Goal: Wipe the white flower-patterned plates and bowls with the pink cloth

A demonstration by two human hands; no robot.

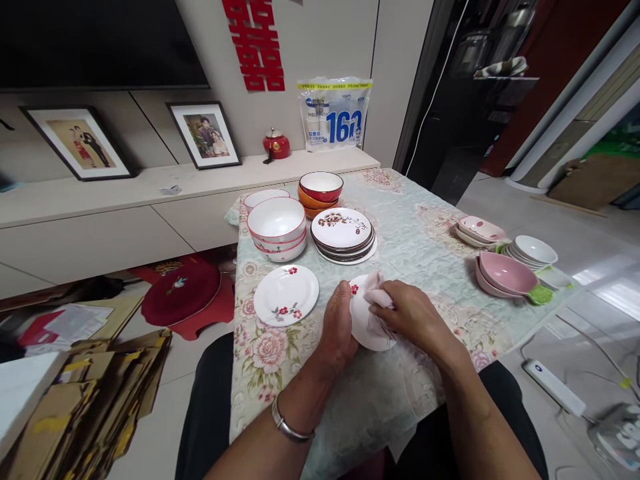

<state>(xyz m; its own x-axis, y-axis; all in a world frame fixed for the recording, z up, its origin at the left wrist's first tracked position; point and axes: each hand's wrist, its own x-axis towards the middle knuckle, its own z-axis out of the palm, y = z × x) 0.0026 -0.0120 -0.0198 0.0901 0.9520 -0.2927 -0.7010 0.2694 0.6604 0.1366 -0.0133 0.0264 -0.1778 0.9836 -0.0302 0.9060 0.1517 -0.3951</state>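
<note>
My left hand (341,323) grips the left edge of a white plate (361,321) with small red flowers, thumb up along its rim. In my right hand (411,312) a pale pinkish cloth (379,299) is bunched and pressed on the plate's face. That plate is tilted above the table, partly covered by the cloth and fingers. Left of my hands lies another white plate (285,293) with red flowers, flat on the cloth. Just beyond stands a stack of plates (341,228) with brown flower patterns and dark rims.
White bowls with red rims (277,223) and red and orange bowls (321,189) stand stacked at the back. Pink dishes (507,275) and small white bowls (535,251) sit near the right edge of the flowered tablecloth (270,350). Flattened cardboard (107,393) lies on the floor at left.
</note>
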